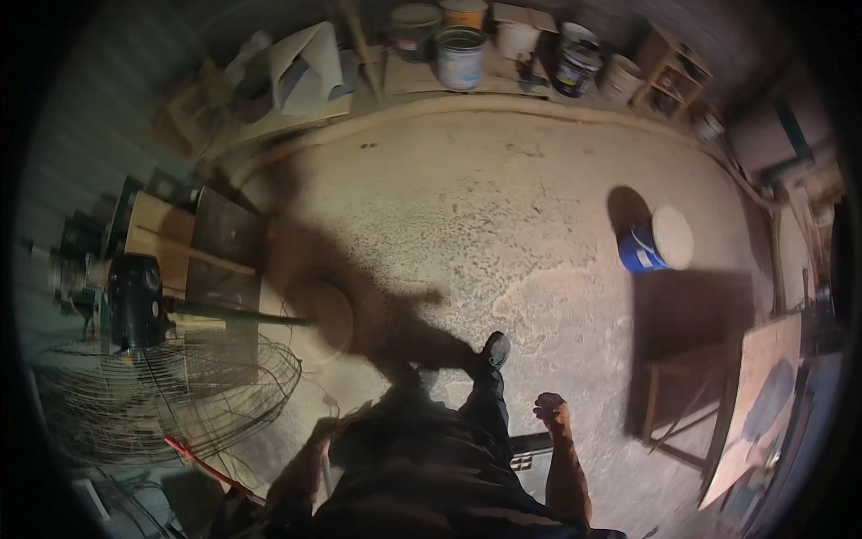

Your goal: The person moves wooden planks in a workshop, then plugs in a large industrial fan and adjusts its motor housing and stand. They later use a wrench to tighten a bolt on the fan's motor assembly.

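Observation:
My right hand (549, 406) hangs low at the right of my dark-clothed legs, its fingers curled with nothing visible in them. A dark slotted object (530, 442) shows on the floor just left of it. My left hand (330, 429) hangs against the left side of my clothing, its fingers too shadowed to make out. A shoe (496, 349) points forward on the stained concrete floor (503, 216). To my left stands a pedestal fan with a black motor (135, 301) and wire cage (206, 377), near a red bar (193, 454).
A blue bucket (643, 250) with a pale top sits ahead right. Several pails (460, 63) and a wooden crate (673, 76) line the back. Boards (162, 225) lean at left. A tilted pale board (736, 449) and wooden frame (673, 404) stand at right. A hose (422, 106) runs along the back.

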A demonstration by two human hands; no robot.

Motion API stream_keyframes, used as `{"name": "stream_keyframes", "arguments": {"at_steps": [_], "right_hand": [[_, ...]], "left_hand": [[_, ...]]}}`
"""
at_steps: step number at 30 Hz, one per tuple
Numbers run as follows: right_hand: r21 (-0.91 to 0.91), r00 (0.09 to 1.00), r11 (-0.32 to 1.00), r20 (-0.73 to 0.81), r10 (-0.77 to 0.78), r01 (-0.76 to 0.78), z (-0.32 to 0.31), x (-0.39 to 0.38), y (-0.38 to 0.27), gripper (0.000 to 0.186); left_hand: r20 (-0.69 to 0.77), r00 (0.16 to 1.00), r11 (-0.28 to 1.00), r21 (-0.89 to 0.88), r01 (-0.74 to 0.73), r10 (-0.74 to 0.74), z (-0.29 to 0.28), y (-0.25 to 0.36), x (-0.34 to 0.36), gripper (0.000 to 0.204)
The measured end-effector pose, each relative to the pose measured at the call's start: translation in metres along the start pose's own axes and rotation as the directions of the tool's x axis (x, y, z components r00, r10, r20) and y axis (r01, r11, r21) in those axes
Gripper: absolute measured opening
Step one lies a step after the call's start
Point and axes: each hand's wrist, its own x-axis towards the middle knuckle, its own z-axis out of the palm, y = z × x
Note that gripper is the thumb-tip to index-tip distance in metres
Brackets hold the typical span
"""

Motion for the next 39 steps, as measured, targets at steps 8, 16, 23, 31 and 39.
{"name": "stream_keyframes", "arguments": {"at_steps": [8, 16, 23, 31, 39], "right_hand": [[0.215, 0.983, 0.960, 0.078, 0.168, -0.181, -0.100, 0.160, -0.118, 0.028], [-0.035, 0.919, 0.931, 0.152, 0.364, -0.363, -0.089, 0.318, -0.234, 0.015], [-0.179, 0.921, 0.983, 0.374, 0.111, -0.046, 0.002, 0.415, -0.385, 0.024], [-0.328, 0.750, 0.941, 0.642, 0.158, 0.083, 0.117, 0.523, -0.486, 0.026], [-0.415, 0.602, 0.879, 0.772, 0.204, 0.234, 0.298, 0.631, -0.588, 0.032]], "left_hand": [[-0.087, 0.973, 0.962, 0.195, -0.193, 0.213, 0.035, 0.123, 0.007, 0.009], [-0.332, 0.943, 0.957, -0.270, -0.110, 0.014, 0.061, 0.166, 0.052, 0.008], [-0.531, 0.847, 0.953, -0.256, -0.161, 0.000, 0.030, 0.266, 0.098, 0.010], [-0.588, 0.717, 0.586, -0.750, -0.307, -0.376, -0.024, 0.377, 0.091, 0.043], [-0.700, 0.238, 0.694, -0.709, -0.125, -0.673, -0.094, 0.427, 0.125, 0.044]]}}
